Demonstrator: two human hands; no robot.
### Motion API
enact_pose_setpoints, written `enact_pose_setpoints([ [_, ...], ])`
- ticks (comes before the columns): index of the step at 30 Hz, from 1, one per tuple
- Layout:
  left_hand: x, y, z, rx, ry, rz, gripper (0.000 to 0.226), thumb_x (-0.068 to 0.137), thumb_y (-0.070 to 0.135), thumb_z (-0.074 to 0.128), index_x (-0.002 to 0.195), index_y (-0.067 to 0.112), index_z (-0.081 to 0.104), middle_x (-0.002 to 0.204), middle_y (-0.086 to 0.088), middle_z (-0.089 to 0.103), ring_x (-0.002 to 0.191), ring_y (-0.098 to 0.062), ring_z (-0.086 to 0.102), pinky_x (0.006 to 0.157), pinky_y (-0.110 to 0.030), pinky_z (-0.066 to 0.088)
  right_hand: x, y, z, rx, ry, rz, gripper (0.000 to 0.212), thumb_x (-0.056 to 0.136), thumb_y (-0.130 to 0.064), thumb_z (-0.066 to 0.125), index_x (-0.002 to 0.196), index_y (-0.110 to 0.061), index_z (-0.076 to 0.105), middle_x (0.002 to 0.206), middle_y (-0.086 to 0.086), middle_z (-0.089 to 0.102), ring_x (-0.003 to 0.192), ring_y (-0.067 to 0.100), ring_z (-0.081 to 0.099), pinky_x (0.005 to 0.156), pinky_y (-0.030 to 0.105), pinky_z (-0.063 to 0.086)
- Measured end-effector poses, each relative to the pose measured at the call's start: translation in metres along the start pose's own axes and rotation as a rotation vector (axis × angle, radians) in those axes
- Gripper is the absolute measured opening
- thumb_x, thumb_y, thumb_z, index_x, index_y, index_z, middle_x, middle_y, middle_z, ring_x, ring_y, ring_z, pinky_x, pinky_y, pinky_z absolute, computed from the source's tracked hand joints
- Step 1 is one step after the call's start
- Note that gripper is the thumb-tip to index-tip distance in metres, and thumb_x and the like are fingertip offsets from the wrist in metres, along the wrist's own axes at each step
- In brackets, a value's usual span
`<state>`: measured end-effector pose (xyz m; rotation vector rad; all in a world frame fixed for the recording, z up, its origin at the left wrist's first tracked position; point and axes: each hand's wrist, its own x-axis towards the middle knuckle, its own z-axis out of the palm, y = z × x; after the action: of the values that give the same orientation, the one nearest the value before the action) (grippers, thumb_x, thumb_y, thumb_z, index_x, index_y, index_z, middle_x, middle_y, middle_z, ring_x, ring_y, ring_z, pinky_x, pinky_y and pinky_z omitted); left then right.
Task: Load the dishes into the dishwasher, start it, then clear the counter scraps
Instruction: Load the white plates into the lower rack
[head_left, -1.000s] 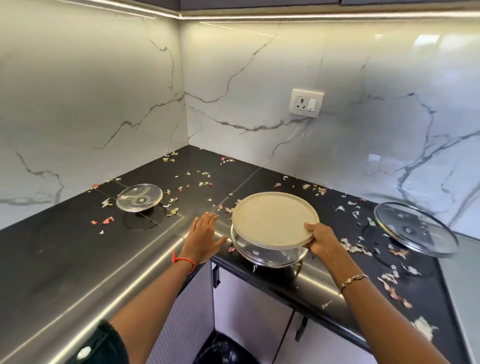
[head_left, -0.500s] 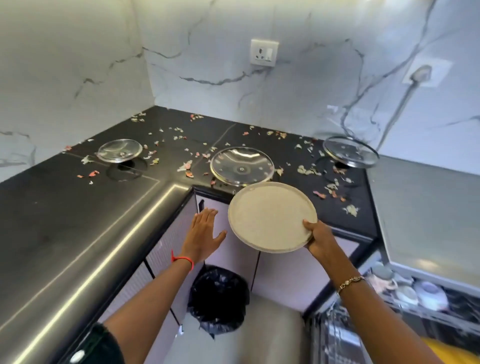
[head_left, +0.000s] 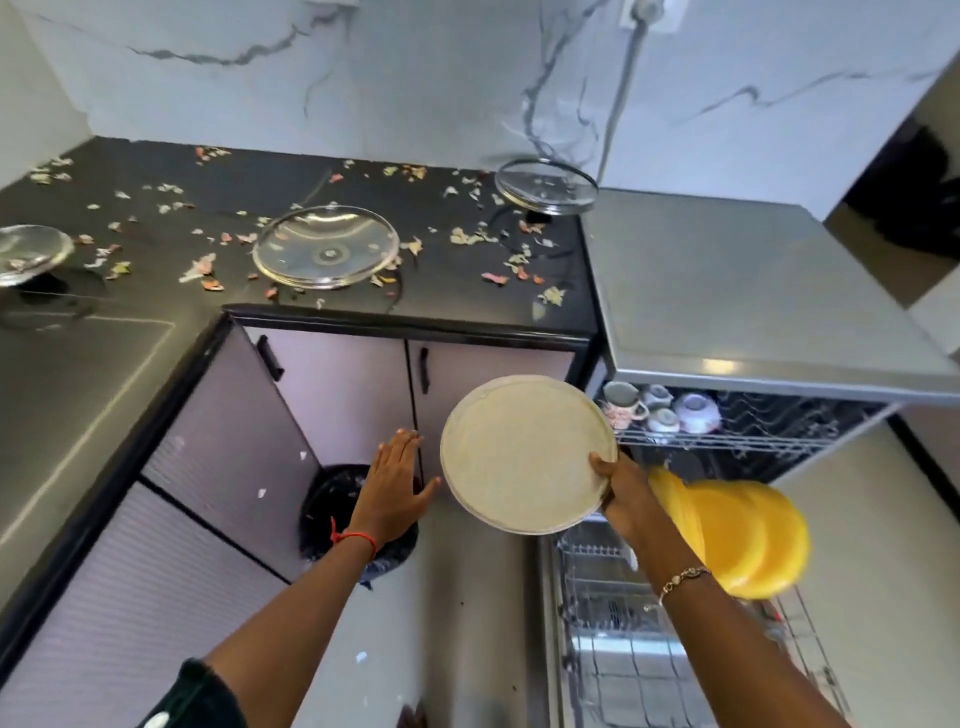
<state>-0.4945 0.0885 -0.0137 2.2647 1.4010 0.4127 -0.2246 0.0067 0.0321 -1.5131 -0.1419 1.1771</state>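
Currently, plate (head_left: 524, 454): gripped at its rim by right hand (head_left: 621, 488), beside dishwasher (head_left: 727, 447), unracked.
Left hand (head_left: 395, 488): empty, fingers spread.
Loaded: cups (head_left: 660, 410), yellow plates (head_left: 737, 535).
Remaining: glass lids (head_left: 326, 247), start, scraps (head_left: 467, 236).

A black bin (head_left: 332, 499) lined with a dark bag stood on the floor (head_left: 467, 623) in the corner below the cabinets. Two pale cabinet doors (head_left: 343, 384) faced forward, each with a dark vertical handle (head_left: 424, 370) (a third handle sat tilted on the angled door to the left). The ribbed cabinet fronts (head_left: 156, 545) ran along the left side. Behind everything rose a white marble wall (head_left: 415, 67) with dark veins. A grey cord (head_left: 621, 88) hung down it from a socket (head_left: 652, 10) at the top edge, which was only partly in view.
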Motion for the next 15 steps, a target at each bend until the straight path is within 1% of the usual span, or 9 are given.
enact_pose_setpoints([
  [6,-0.011,0.059,0.063,0.022,-0.088,0.018,0.066,0.094,0.037,0.052,0.146,0.006,0.027,0.156,-0.008,0.021,0.146,-0.019,0.011,0.120,-0.033,0.004,0.007,0.013,-0.097,0.005,0.057,0.031,0.040,0.092,-0.001,0.049,0.133,-0.003,0.046,0.130,0.022,0.053,0.106,0.036,0.052,0.089,0.053,0.046],
  [8,-0.016,0.082,0.090,0.025,-0.098,-0.003,0.065,0.095,0.037,0.051,0.146,0.006,0.027,0.156,-0.008,0.022,0.146,-0.019,0.013,0.120,-0.032,0.005,0.015,0.016,-0.132,-0.020,0.069,0.058,0.041,0.093,-0.002,0.049,0.133,-0.003,0.046,0.131,0.022,0.052,0.112,0.041,0.050,0.093,0.056,0.044],
  [9,-0.019,0.092,0.102,0.018,-0.105,-0.022,0.064,0.095,0.035,0.052,0.146,0.006,0.028,0.155,-0.008,0.023,0.146,-0.019,0.015,0.120,-0.032,0.006,0.019,0.019,-0.147,-0.024,0.077,0.070,0.041,0.092,-0.002,0.049,0.133,-0.002,0.045,0.132,0.022,0.052,0.115,0.042,0.050,0.095,0.056,0.043],
  [12,-0.033,0.127,0.149,-0.071,-0.130,-0.121,0.059,0.096,0.031,0.052,0.144,0.004,0.032,0.152,-0.011,0.029,0.143,-0.021,0.022,0.117,-0.029,0.012,0.037,0.023,-0.195,-0.049,0.073,0.116,0.041,0.092,-0.001,0.050,0.133,0.000,0.045,0.131,0.023,0.051,0.108,0.037,0.051,0.092,0.051,0.044],
  [13,-0.038,0.137,0.163,-0.121,-0.150,-0.163,0.057,0.096,0.031,0.051,0.144,0.004,0.032,0.151,-0.011,0.030,0.141,-0.022,0.025,0.115,-0.028,0.014,0.043,0.026,-0.209,-0.059,0.066,0.129,0.042,0.092,0.000,0.050,0.133,0.001,0.045,0.132,0.024,0.050,0.108,0.037,0.050,0.092,0.051,0.043],
  [15,-0.047,0.155,0.188,-0.255,-0.195,-0.280,0.058,0.097,0.034,0.048,0.145,0.006,0.030,0.151,-0.011,0.032,0.139,-0.022,0.029,0.114,-0.029,0.018,0.055,0.034,-0.233,-0.071,0.060,0.160,0.042,0.092,0.001,0.049,0.133,0.002,0.043,0.134,0.025,0.049,0.116,0.041,0.048,0.095,0.053,0.042],
])
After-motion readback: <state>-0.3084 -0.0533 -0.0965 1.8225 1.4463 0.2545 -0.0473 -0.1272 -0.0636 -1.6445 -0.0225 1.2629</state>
